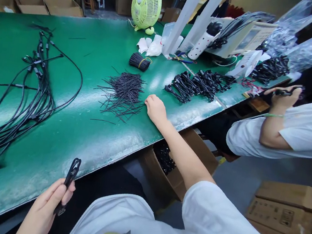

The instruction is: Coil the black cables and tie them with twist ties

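My left hand (51, 201) is closed around a black cable (73, 171) folded into a small bundle, held upright by the table's front edge. At the near right edge of a loose pile of thin black twist ties (126, 87), my right hand (156, 110) has its fingertips pinched together on the end of a tie. Behind the pile lies a bundle of ties (139, 62) with a yellow band round it. Long black cables (35, 91) lie spread on the left side of the green table (82, 137).
Folded black cables (197, 83) lie in a row right of my right hand. Farther back stand a green fan (146, 6), a spotted bottle (204, 42) and metal posts (184, 19). A cardboard box (177, 179) sits below the table edge. A co-worker's arm (273, 126) is at right.
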Tool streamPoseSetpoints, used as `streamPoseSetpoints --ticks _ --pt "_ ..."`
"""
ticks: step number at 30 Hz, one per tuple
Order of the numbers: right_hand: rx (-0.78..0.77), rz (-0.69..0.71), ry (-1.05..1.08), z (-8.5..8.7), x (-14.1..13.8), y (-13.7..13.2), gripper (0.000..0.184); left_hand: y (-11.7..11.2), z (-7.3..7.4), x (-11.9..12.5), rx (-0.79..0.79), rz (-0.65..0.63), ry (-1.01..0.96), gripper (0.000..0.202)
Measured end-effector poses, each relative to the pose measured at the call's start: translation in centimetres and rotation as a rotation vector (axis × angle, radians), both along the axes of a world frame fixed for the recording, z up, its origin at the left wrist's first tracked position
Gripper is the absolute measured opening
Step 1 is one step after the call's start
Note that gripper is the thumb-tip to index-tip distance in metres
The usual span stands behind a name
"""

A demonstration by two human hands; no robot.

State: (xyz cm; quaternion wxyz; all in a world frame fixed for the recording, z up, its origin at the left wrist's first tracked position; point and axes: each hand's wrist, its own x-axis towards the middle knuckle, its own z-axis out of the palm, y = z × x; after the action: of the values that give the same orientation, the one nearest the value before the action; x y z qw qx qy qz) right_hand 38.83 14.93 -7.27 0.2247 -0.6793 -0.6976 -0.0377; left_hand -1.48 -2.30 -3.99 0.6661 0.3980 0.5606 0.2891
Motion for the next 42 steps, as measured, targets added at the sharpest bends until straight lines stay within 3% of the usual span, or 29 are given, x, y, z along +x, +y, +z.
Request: streamPoseSetpoints --ticks 8,12,14,17,20,22,24,26,30,32,34,37,42 --pt "0.014 0.045 0.018 -0.7 0.3 -0.8 0.018 -0.6 0.5 0.7 0.043 0.004 0.001 0.042" --pt "0.093 -0.02 0.001 0.5 0.0 -1.5 0.021 -0.5 0.2 -0.1 0.04 -0.018 -0.029 0.04" --pt "0.171 -0.055 0.065 1.5 -1.5 -2.8 0.022 -0.4 0.3 -0.1 0.028 0.037 -0.055 0.039" --pt "0.173 0.05 0.337 2.1 -7.2 -6.0 0.018 -0.5 0.9 0.9 0.035 0.144 -0.159 0.041" --pt "-0.118 0.364 0.674 1.8 -15.4 -10.5 0.013 -0.3 1.3 1.9 0.054 0.161 -0.309 0.058" --pt "-0.314 0.545 0.834 1.6 -20.0 -13.2 0.012 0.0 1.0 1.9 0.074 0.169 -0.341 0.058" --pt "-0.356 0.643 0.874 1.5 -23.1 -14.9 0.011 0.0 0.6 1.5 0.12 0.183 -0.289 0.05" --pt "-0.234 0.703 0.724 1.6 -24.3 -15.4 0.013 -0.1 0.3 0.9 0.189 0.181 -0.163 0.045" --pt "0.181 0.837 0.051 3.1 -23.8 -14.5 0.022 0.0 0.2 0.3 0.319 0.099 0.107 0.041" --pt "0.352 0.958 -0.163 4.2 -23.3 -13.8 0.024 0.3 0.3 0.3 0.389 0.067 0.167 0.039" --pt "0.451 1.138 -0.228 5.3 -23.3 -13.2 0.03 0.4 0.3 0.1 0.438 0.031 0.18 0.036" --pt "0.427 1.326 -0.224 6.6 -23.7 -12.3 0.033 0.2 0.3 -0.3 0.392 -0.023 0.13 0.032" --pt "0.475 1.412 -0.328 7.4 -24.5 -11.1 0.033 0.5 -0.4 -1.0 0.142 0.065 -0.149 0.014"
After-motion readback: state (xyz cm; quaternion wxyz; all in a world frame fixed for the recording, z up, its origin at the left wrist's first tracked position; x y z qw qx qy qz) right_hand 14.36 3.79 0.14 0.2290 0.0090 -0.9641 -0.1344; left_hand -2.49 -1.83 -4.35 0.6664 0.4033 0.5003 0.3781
